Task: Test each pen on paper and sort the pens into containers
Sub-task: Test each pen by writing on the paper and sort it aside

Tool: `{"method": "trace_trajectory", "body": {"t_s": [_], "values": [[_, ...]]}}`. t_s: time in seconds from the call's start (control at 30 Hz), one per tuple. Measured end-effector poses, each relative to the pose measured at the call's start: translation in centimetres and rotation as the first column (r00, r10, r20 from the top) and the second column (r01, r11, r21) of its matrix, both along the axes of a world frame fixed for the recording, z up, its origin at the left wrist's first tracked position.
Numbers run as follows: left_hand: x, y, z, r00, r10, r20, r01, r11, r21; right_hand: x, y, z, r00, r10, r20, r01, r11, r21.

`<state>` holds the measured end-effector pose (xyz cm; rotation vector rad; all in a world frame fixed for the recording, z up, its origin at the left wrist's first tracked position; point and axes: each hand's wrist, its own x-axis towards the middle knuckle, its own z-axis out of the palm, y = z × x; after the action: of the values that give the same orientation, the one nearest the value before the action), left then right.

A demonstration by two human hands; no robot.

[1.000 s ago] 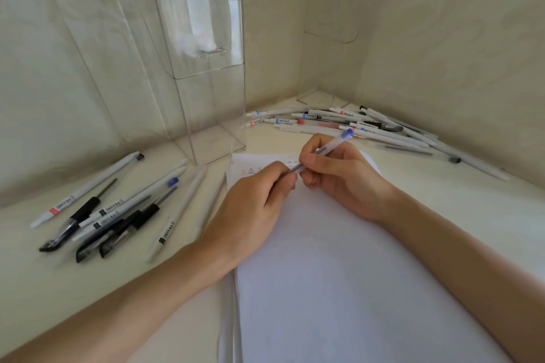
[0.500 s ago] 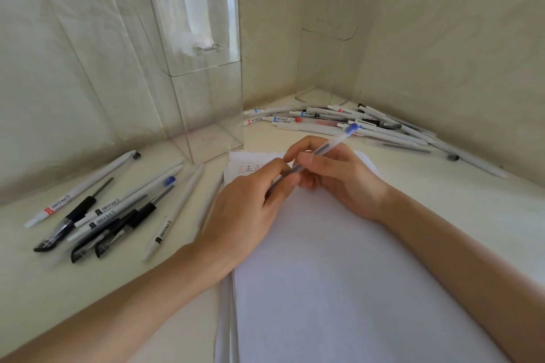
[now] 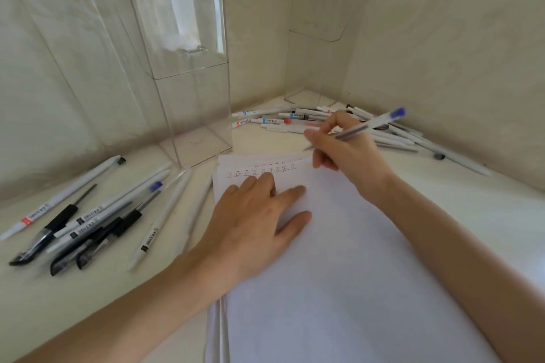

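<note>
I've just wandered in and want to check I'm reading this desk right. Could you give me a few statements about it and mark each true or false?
1. The right hand holds a pen with a blue end. True.
2. The left hand grips a pen too. False: it lies flat on the paper, holding nothing.
3. The nearer clear container is packed with pens. False: no pens show inside it.
4. A row of written marks runs along the paper's far edge. True.
5. All loose pens lie left of the paper. False: besides the left pile, a back pile lies beyond it.
</note>
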<state>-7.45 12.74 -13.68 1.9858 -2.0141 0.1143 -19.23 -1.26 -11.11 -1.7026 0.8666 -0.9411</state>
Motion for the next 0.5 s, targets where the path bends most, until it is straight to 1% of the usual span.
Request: {"method": "trace_trajectory", "body": {"t_s": [0.07, 0.13, 0.2, 0.27, 0.37, 0.5], "values": [[0.1, -0.3, 0.1, 1.000, -0.010, 0.011, 0.009, 0.999, 0.044, 0.5, 0.0, -0.4, 0.990, -0.028, -0.136, 0.022, 0.999, -0.049], [0.3, -0.8, 0.3, 1.000, -0.026, -0.013, 0.026, 0.998, 0.052, 0.8, 0.0, -0.7, 0.981, -0.062, -0.186, 0.045, 0.995, -0.094], [0.5, -1.2, 0.3, 0.997, -0.062, -0.051, 0.064, 0.998, 0.021, 1.2, 0.0, -0.8, 0.975, -0.075, -0.210, 0.047, 0.990, -0.135], [0.7, -1.4, 0.1, 0.993, -0.105, -0.058, 0.106, 0.994, 0.004, 1.3, -0.1, -0.9, 0.974, -0.073, -0.214, 0.040, 0.987, -0.156], [0.8, -1.4, -0.3, 0.990, -0.142, -0.019, 0.142, 0.990, 0.001, 1.4, -0.4, -0.9, 0.975, -0.083, -0.206, 0.051, 0.987, -0.155], [0.8, -1.5, 0.0, 0.988, -0.148, 0.044, 0.148, 0.989, -0.015, 1.5, -0.5, -1.2, 0.975, -0.082, -0.205, 0.048, 0.985, -0.165]]}}
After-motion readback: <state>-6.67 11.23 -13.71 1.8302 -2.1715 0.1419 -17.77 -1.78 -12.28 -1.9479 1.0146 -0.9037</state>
